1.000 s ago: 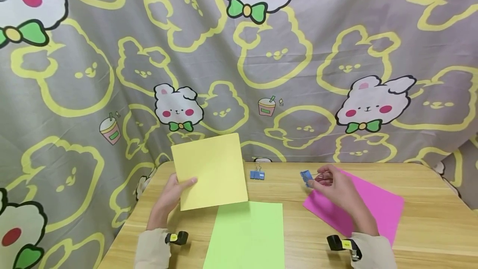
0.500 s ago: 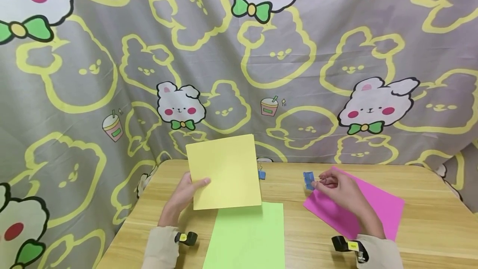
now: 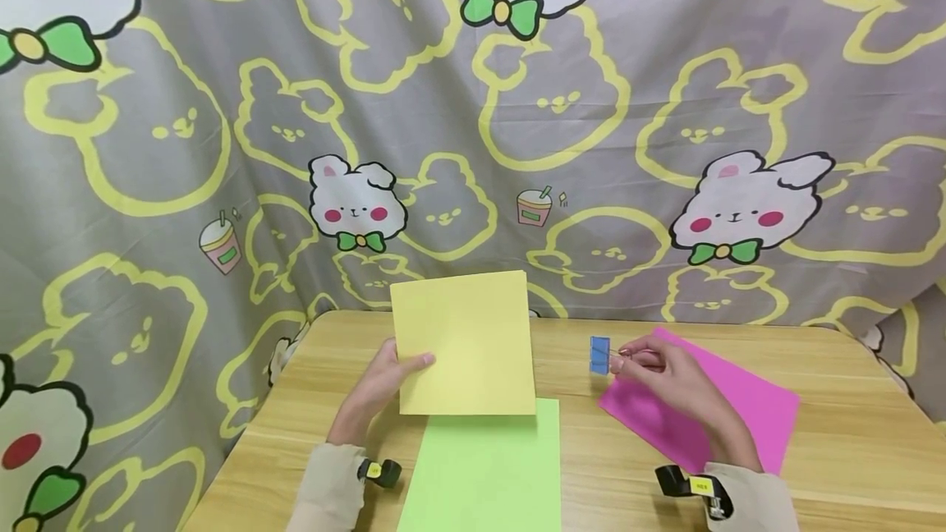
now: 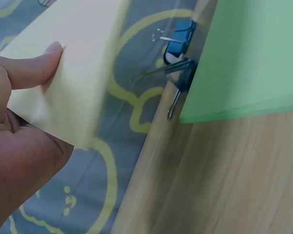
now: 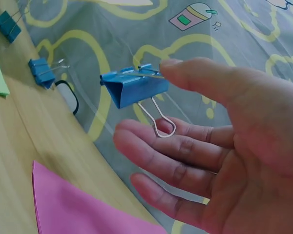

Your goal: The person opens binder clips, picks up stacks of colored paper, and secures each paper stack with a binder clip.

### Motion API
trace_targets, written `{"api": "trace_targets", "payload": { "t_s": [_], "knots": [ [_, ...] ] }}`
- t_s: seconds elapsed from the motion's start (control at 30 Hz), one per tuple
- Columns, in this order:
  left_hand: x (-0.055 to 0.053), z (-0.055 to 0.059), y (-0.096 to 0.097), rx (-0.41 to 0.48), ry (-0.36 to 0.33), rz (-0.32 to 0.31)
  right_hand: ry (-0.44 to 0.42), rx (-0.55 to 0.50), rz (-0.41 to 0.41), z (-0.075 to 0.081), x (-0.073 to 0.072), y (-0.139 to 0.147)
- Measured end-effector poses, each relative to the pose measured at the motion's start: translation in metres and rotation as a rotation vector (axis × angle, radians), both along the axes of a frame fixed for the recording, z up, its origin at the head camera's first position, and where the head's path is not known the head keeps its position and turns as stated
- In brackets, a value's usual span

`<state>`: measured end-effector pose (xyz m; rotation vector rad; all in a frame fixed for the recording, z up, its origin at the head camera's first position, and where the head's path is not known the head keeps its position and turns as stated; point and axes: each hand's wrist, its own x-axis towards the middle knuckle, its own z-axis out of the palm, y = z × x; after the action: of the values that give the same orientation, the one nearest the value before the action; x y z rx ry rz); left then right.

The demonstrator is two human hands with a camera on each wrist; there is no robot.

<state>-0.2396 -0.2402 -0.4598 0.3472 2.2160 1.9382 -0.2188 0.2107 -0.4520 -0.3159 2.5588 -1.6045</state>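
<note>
My left hand (image 3: 380,384) holds a stack of yellow paper (image 3: 469,327) by its left edge, thumb on the front and fingers hidden behind. The paper is raised and tilted up above the far part of a green sheet (image 3: 491,474). Over the left corner of a pink sheet (image 3: 746,409), my right hand (image 3: 676,376) holds a blue binder clip (image 3: 599,355) by its wire handles. In the right wrist view, the thumb is on one handle of the binder clip (image 5: 136,90) and the other lies against the fingers. Clip and yellow paper are apart.
Two more blue binder clips, one nearer (image 5: 41,72) and one farther (image 5: 7,25), stand at the table's back edge in the right wrist view. The yellow paper hides them in the head view. A patterned curtain (image 3: 443,121) hangs behind the wooden table (image 3: 857,433).
The left hand has carried the yellow paper to the right, covering the binder clip behind it. The right hand has turned its binder clip and stayed near the same place.
</note>
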Motion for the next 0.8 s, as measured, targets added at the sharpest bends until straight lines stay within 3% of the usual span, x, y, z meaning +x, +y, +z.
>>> {"api": "trace_targets", "payload": {
  "t_s": [0.3,0.53,0.8],
  "knots": [
    [0.002,0.001,0.008,0.019,-0.017,-0.075,-0.047,-0.093,0.033,0.002,-0.001,-0.002],
    [0.002,0.001,0.008,0.023,0.003,-0.058,0.005,-0.147,0.065,0.005,0.001,-0.010],
    [0.003,0.004,0.012,0.040,-0.001,-0.089,0.008,-0.202,0.151,0.005,0.000,-0.016]
  ]
}}
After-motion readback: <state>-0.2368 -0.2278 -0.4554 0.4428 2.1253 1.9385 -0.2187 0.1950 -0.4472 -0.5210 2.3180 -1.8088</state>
